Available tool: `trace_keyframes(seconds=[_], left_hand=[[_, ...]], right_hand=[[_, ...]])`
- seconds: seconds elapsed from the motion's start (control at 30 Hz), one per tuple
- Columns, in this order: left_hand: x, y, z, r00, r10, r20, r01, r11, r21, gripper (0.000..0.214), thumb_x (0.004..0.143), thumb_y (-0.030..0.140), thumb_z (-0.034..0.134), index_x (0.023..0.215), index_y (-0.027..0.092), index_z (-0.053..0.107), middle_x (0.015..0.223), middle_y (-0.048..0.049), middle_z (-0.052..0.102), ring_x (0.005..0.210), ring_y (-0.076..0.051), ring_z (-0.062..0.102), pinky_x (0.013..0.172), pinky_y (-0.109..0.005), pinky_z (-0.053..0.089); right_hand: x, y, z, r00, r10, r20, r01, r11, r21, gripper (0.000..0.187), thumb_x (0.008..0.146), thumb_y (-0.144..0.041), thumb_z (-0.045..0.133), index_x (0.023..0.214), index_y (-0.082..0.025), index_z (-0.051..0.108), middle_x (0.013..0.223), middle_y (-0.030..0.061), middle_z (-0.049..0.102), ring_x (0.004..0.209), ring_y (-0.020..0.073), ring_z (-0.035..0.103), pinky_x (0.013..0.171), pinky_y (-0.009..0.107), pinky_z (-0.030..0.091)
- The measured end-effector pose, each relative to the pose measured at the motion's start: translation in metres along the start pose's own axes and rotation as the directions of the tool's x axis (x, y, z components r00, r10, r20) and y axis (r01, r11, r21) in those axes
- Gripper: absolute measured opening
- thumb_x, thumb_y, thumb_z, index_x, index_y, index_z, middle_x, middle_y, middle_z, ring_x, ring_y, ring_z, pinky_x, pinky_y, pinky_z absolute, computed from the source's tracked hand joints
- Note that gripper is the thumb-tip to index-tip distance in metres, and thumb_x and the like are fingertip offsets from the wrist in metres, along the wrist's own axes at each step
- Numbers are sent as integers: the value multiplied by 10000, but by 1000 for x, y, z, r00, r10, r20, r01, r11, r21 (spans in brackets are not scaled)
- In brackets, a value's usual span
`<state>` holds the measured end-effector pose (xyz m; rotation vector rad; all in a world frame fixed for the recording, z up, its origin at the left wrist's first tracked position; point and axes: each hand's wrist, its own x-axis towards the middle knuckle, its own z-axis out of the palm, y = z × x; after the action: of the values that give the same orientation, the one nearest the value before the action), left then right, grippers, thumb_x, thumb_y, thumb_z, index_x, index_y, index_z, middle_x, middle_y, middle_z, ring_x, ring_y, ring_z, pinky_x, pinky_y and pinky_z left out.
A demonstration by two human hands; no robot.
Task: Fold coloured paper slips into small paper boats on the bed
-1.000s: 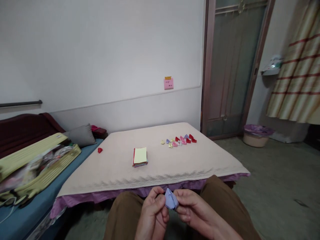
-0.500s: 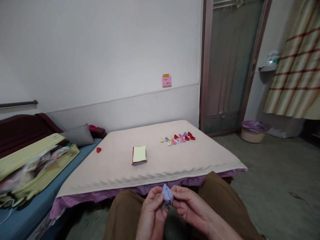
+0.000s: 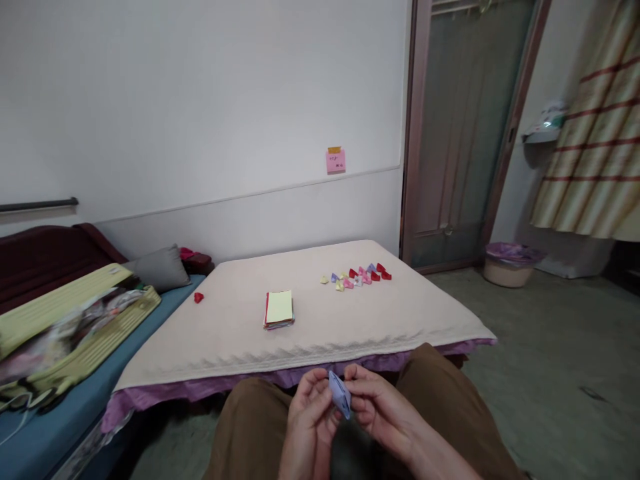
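Low in the middle of the view, both my hands pinch a small folded lilac paper piece (image 3: 340,395) above my lap. My left hand (image 3: 310,420) grips its left side with thumb and fingers closed. My right hand (image 3: 383,413) grips the right side, fingers curled. Ahead on the cloth-covered table (image 3: 240,347) lies a stack of coloured paper sheets (image 3: 279,310) with a yellow sheet on top. Farther back right sits a cluster of small folded paper pieces (image 3: 357,276) in red, pink, lilac and yellow. A single red folded piece (image 3: 199,297) lies near the table's left edge.
A sofa (image 3: 45,413) with a yellow-green blanket (image 3: 65,327) and a grey cushion (image 3: 159,268) runs along the left. A pink note (image 3: 335,161) is stuck to the wall. A door (image 3: 460,127), a lined bin (image 3: 511,263) and a striped curtain (image 3: 595,133) stand at the right.
My hands have turned the lilac piece so that it now stands edge-on and narrower. The hands stayed above my lap; the view shifted slightly.
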<state>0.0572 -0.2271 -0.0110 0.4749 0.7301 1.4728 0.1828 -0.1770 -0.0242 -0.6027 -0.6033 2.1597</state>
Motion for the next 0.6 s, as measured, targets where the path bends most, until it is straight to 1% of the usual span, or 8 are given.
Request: trace_keyframes(seconds=[0.07,0.1,0.13,0.2,0.27,0.37,0.5,0.6], left_hand=[[0,-2,2,997,73,15,-74,995,71,428,540,165,784,934,186,617,903,-48,637,751,-158,616,678,-255,453],[1,-3,2,993,115,18,-117,986,119,448,493,146,795,909,184,635,946,-56,632,762,-168,619,692,-264,457],[3,-4,1,988,154,23,-156,972,177,433,457,128,799,862,177,654,992,-67,619,766,-175,621,699,-271,461],[7,-6,-2,970,242,21,-237,924,299,327,425,106,794,725,154,674,1066,-84,574,762,-176,620,681,-268,470],[10,-7,-4,946,324,19,-307,872,381,234,444,105,781,647,144,672,1086,-89,534,769,-171,613,669,-259,477],[10,-8,-5,923,383,27,-356,827,435,156,510,135,766,638,148,677,1056,-82,508,793,-169,605,687,-259,484],[7,-7,-4,913,406,49,-379,792,478,131,555,155,760,662,149,685,1072,-85,486,806,-166,595,689,-250,483],[7,-7,-5,914,402,57,-376,783,495,131,565,151,754,676,149,685,1084,-90,489,812,-167,591,686,-245,482]], right_hand=[[-1,0,0,1000,-4,5,4,1000,0,246,625,-111,694,723,-158,474,473,-90,439,376,6,327,371,118,152],[-1,-1,0,1000,-4,4,4,1000,-3,247,624,-115,696,727,-158,475,470,-90,440,376,7,328,371,118,154],[-1,-1,0,1000,-3,0,3,1000,-7,251,621,-120,699,730,-159,477,466,-92,438,375,8,329,372,119,155],[-1,-1,1,1000,-1,-16,0,1000,-15,257,616,-127,705,732,-162,478,455,-95,434,368,8,330,369,119,152],[-1,0,1,1000,0,-20,-1,1000,-15,254,617,-129,706,731,-163,482,440,-100,426,357,8,325,365,117,149],[-1,0,1,1000,1,0,-1,1000,-9,227,638,-143,695,725,-165,487,423,-100,417,347,13,323,360,117,159],[-4,0,5,1000,-23,-12,23,1000,-19,214,661,-176,699,717,-164,493,451,-84,448,362,23,371,364,119,214],[-6,0,7,999,-45,-30,44,999,-25,223,641,-157,715,712,-158,503,473,-76,463,382,24,397,374,115,239]])
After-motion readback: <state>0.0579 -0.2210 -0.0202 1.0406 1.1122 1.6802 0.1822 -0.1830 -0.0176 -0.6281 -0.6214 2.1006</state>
